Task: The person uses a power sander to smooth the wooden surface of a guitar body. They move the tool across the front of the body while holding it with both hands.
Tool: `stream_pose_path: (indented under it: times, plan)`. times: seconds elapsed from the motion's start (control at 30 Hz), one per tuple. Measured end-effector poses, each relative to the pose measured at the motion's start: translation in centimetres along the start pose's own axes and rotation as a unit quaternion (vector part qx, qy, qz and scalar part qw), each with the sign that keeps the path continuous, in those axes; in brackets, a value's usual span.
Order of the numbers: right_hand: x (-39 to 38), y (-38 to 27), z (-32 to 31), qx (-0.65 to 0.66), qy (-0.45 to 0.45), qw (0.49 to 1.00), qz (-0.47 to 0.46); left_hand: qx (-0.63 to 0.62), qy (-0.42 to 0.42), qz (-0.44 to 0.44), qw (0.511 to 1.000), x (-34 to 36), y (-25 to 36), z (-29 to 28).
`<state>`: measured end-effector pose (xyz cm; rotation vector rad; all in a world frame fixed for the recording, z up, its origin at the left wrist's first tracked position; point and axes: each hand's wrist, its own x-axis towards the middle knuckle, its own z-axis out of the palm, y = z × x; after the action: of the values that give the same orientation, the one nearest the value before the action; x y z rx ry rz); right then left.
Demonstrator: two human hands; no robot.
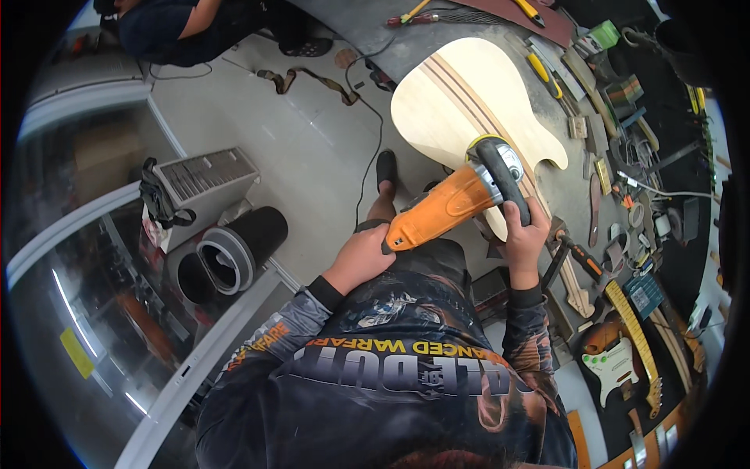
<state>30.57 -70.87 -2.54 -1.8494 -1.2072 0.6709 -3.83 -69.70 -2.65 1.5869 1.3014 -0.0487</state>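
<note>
My left hand [361, 259] is closed on the rear end of an orange power sander or polisher [441, 207]. My right hand [525, 238] grips the black front handle [508, 176] of the same tool. Its yellow-edged head rests on or just over a pale wooden guitar body [453, 102] with darker lengthwise stripes; the tool hides the pad's underside, so contact is unclear. The body lies on a grey, dusty workbench [414, 48] beyond my hands.
Another person [180, 31] is at upper left. Black bins [258, 234], a grey slatted unit [203, 176] and glass panels [86, 328] stand left. A cord [379, 133] crosses the floor. Scattered tools [547, 74], a guitar neck [578, 297] and an electric guitar [613, 367] lie right.
</note>
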Motion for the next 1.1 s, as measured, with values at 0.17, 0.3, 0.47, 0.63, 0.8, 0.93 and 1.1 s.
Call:
stream_pose_path:
  times: [0.17, 0.3, 0.47, 0.63, 0.8, 0.93, 1.1]
  plan:
    - [2.2, -2.8, 3.1, -0.003, -0.039, 0.999, -0.029, -0.012, 0.047, -0.041, 0.998, -1.7, -1.5, -0.9]
    - [4.0, -5.7, 6.7, 0.004, -0.115, 0.992, -0.053, -0.068, 0.094, -0.076, 0.990, -3.3, -3.6, -1.8]
    - [6.1, -7.8, 9.9, -0.008, -0.142, 0.989, -0.048, -0.107, 0.109, -0.128, 0.980, -3.4, -4.8, -2.8]
    - [5.3, -4.0, 8.3, -0.024, -0.120, 0.992, -0.034, -0.085, 0.115, -0.075, 0.987, -3.4, -5.3, -2.2]
    - [6.2, -3.9, 8.4, -0.030, -0.115, 0.992, -0.037, -0.109, 0.132, -0.053, 0.984, -3.2, -5.3, -2.0]
    - [6.8, -4.1, 9.2, -0.041, -0.102, 0.993, -0.036, -0.086, 0.133, -0.072, 0.985, -2.8, -5.1, -2.8]
    - [4.8, -2.4, 7.2, -0.015, -0.125, 0.991, -0.050, -0.092, 0.092, -0.081, 0.988, -3.4, -5.4, -2.1]
